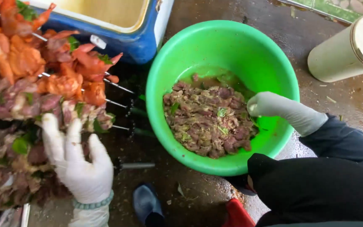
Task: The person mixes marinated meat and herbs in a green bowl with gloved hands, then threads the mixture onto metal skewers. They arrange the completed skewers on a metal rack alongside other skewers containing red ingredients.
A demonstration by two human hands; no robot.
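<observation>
Skewers (pixel 43 84) under the spread left hand (pixel 78 162); right hand (pixel 269 105) curled in a green basin's (pixel 232 42) meat (pixel 209 120), on wet concrete floor (pixel 341 96).

Bare wet floor (pixel 215 12) lies open between bowl (pixel 160 71) and jar (pixel 341 50). Left of the bowl, skewers (pixel 64 80) and the blue box (pixel 143 46) block passage; a shoe (pixel 145 204) sits below.

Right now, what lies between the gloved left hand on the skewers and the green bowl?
In the head view, only wet dark ground and the skewers' metal ends separate the left hand from the green bowl.
</observation>
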